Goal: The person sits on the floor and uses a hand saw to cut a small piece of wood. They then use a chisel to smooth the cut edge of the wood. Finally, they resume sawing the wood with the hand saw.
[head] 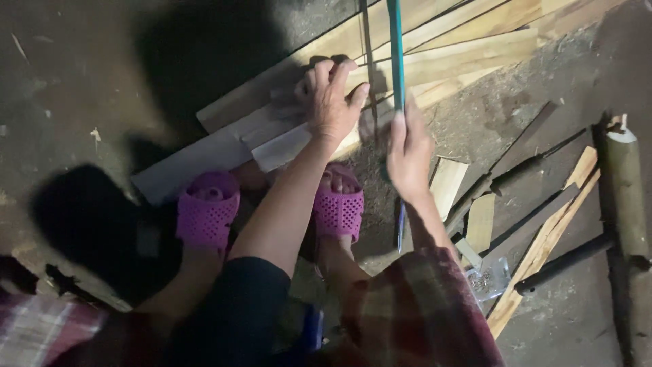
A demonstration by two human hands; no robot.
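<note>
Head-worn camera, looking steeply down, close

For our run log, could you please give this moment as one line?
left hand: pressing wooden strips | right hand: gripping teal rod | feet: purple sandals

Pale raw wood, purple plastic, rough dusty ground

The wooden slats (435, 58) under the left hand (333, 102) look pale, matt and sawn, with visible grain. The long teal strip (396, 54) gripped by the right hand (409, 153) is smooth with a slight sheen; its material cannot be told. The purple sandals (207, 217) are perforated moulded plastic. The ground (81, 81) is rough, dusty and matt. Far right, a bamboo piece (626, 190) looks dull green and smooth; the near sleeve (414, 312) is plaid cloth.
</note>
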